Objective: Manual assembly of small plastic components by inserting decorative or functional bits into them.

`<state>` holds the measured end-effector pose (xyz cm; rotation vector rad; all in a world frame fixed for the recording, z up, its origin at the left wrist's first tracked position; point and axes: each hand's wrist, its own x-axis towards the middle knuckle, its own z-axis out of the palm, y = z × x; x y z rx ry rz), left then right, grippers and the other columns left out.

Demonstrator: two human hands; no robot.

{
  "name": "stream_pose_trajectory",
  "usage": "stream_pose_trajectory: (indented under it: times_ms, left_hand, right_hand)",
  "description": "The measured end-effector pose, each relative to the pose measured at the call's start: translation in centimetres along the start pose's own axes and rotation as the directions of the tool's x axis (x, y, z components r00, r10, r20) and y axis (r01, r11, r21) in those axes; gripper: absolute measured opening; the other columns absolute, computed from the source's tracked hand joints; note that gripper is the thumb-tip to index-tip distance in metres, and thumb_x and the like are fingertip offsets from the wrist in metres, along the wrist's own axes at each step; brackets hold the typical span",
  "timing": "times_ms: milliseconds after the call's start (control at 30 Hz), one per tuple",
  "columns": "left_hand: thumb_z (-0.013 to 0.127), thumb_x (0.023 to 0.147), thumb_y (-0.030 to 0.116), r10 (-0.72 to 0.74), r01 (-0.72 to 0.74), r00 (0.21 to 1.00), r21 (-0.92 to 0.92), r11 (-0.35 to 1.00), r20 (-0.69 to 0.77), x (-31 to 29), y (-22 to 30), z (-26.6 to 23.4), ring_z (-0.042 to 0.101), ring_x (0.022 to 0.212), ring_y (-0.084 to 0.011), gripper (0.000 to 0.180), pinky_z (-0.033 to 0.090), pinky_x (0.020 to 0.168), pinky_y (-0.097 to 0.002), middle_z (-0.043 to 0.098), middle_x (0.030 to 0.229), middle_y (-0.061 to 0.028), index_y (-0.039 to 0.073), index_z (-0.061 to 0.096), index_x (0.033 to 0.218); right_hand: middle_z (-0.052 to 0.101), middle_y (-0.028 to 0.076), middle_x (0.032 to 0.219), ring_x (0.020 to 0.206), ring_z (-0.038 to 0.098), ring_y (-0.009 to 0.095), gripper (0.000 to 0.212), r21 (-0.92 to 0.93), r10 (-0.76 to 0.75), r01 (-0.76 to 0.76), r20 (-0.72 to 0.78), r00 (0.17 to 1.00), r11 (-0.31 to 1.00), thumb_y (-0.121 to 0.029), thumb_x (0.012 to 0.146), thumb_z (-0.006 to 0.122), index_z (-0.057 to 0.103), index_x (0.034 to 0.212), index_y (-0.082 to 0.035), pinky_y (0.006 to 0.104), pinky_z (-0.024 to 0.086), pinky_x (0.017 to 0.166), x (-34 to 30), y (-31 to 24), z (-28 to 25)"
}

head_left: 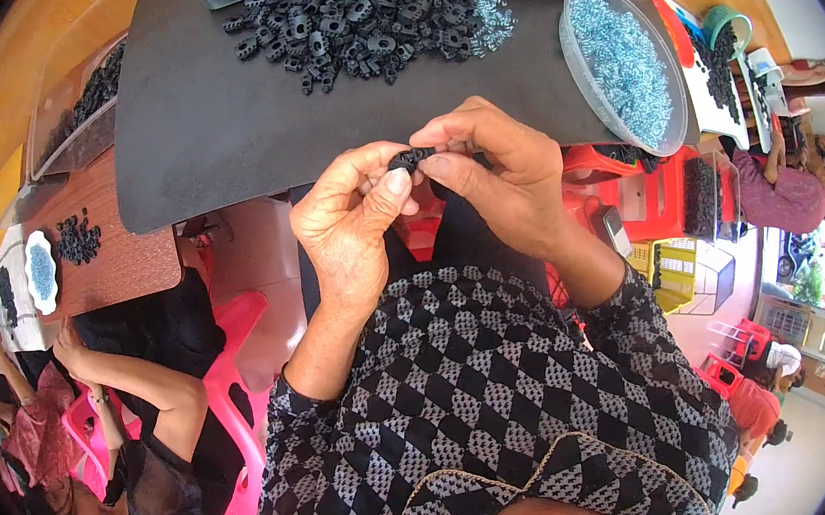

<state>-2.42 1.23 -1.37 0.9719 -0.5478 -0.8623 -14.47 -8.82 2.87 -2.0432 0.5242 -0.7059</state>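
Observation:
Close to the table's front edge, both my hands meet on a small black plastic cord lock (409, 160). My left hand (353, 213) pinches it between thumb and fingertips. From the other side, the thumb and forefinger of my right hand (494, 173) press on its right end. My fingers hide part of the piece. Beyond my hands lies a heap of black cord lock parts (348, 23) with holes in them. A little cluster of metal springs (492, 26) borders the heap on its right. A round clear tub (677, 119) full of bluish springs stands at the right.
The dark tabletop (208, 128) spans the front. Clear bins (68, 133) stand at its left and far sides. On the left, a co-worker (159, 425) sits at a brown table (123, 273) with black parts and a white dish (41, 271). Red chairs and crates (653, 197) are at the right.

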Motion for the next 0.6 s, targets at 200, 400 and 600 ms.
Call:
stream_pose_trajectory:
  times_ms: [200,400,600]
  left_hand:
    - [0.064,0.085,0.001,0.006,-0.007,1.000,0.016,1.000,0.009,0.1,-0.1,0.1,0.057,0.063,-0.0082,0.018,0.047,0.060,-0.0199,0.065,0.081,-0.0065,-0.005,0.064,0.101]
    - [0.064,0.085,0.003,0.001,-0.001,1.000,-0.007,1.000,-0.013,0.1,-0.1,0.2,0.056,0.063,-0.0083,0.017,0.047,0.060,-0.0199,0.066,0.082,-0.0071,-0.006,0.064,0.099]
    - [0.063,0.086,0.005,0.001,-0.001,1.000,-0.021,1.000,0.003,0.2,0.1,-0.1,0.058,0.066,-0.0104,0.016,0.049,0.062,-0.0216,0.067,0.086,-0.0096,-0.005,0.063,0.099]
  right_hand:
    - [0.061,0.008,0.087,0.077,0.059,0.014,0.012,-0.100,-0.129,0.122,-0.062,0.990,0.987,0.005,0.084,0.059,0.064,0.095,0.002,0.0231,0.047,0.069,0.4,0.1,0.1]
    - [0.060,0.008,0.088,0.077,0.059,0.011,0.015,0.061,0.082,-0.076,-0.102,0.991,0.995,0.006,0.083,0.060,0.063,0.097,0.003,0.0219,0.046,0.068,0.1,-0.4,0.7]
    - [0.059,0.008,0.093,0.080,0.059,0.012,0.022,0.054,0.023,-0.021,-0.038,0.999,0.998,0.005,0.084,0.060,0.062,0.106,0.002,0.0223,0.046,0.071,-0.4,0.9,0.2]
